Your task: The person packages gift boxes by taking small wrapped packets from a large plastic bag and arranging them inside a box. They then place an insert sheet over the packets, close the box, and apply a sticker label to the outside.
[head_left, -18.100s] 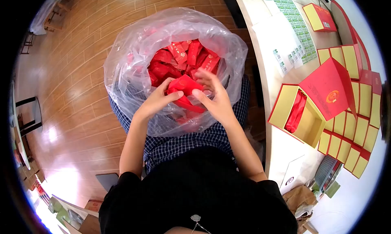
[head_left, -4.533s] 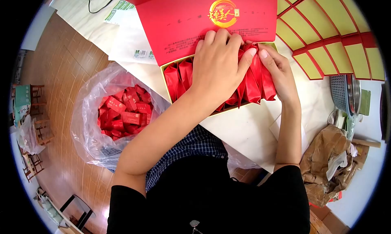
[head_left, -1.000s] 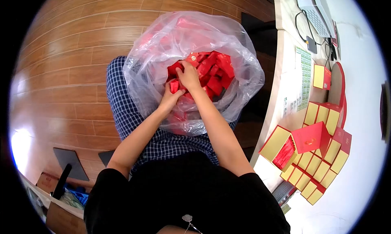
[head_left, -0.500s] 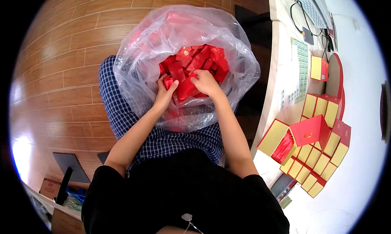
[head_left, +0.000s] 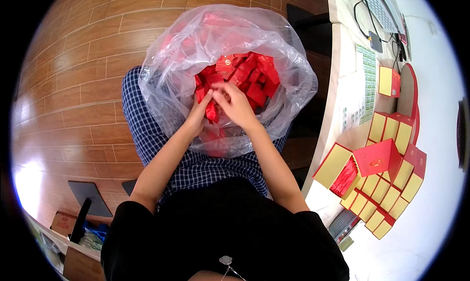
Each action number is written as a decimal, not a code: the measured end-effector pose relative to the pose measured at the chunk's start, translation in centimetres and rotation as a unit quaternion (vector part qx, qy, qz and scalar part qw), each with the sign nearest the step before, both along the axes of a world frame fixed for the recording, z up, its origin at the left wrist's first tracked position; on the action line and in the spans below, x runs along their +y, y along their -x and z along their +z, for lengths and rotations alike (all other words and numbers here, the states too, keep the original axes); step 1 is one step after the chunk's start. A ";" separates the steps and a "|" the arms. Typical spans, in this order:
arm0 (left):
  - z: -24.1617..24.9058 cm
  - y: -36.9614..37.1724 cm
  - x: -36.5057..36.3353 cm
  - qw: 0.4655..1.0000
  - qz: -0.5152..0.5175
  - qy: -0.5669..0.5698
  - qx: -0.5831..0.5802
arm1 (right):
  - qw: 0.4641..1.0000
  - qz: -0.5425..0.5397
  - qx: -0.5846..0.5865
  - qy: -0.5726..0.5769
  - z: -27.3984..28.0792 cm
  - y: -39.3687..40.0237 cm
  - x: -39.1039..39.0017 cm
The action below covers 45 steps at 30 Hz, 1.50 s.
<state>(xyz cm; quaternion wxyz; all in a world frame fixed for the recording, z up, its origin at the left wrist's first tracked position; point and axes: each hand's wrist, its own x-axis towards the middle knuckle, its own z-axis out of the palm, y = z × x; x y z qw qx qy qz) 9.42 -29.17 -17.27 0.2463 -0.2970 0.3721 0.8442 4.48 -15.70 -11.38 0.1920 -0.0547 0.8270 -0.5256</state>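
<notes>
A clear plastic bag point(head_left: 169, 60) stands with its mouth spread between my knees, full of small shiny red packets point(head_left: 242, 75). My left hand point(head_left: 197, 115) is just inside its near left rim, closed around red packets point(head_left: 211, 113) that poke out by the thumb. My right hand point(head_left: 234, 105) reaches across over the packets with its fingertips at the left thumb. Its fingers are apart and slightly blurred, and nothing shows between them.
On the table point(head_left: 325, 129) to the right, an open red-and-gold box point(head_left: 334, 166) holds red packets. Beside it are stacked closed boxes point(head_left: 391, 200), a sheet of green labels point(head_left: 368, 87) and a device with cables point(head_left: 379, 9). A black stand point(head_left: 90, 200) is on the floor at left.
My right hand has moved left toward my left hand, away from the large red packet it was touching. Red packets now stick out from my left hand.
</notes>
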 end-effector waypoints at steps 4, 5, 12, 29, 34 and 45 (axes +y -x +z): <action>-0.1 0.3 -0.1 0.999 0.029 -0.036 -0.010 | 0.964 0.187 0.153 -0.111 2.6 -2.7 0.7; -0.1 0.3 -0.1 0.999 0.024 -0.021 -0.015 | 0.952 0.206 0.173 -0.148 2.6 -3.1 0.8; 0.3 0.4 0.0 0.999 0.002 0.030 -0.029 | 0.930 0.237 0.239 -0.149 1.8 -3.9 1.0; -0.3 0.3 0.2 0.999 0.014 0.034 -0.030 | 0.964 -0.113 0.206 -0.124 -9.7 1.0 0.7; 0.3 0.2 0.1 0.999 0.019 0.017 -0.033 | 0.974 -0.029 -0.015 -0.223 -9.1 2.4 0.3; -0.7 0.2 0.2 0.993 0.002 -0.099 -0.066 | 0.980 -0.136 0.146 -0.026 -2.9 -4.0 3.4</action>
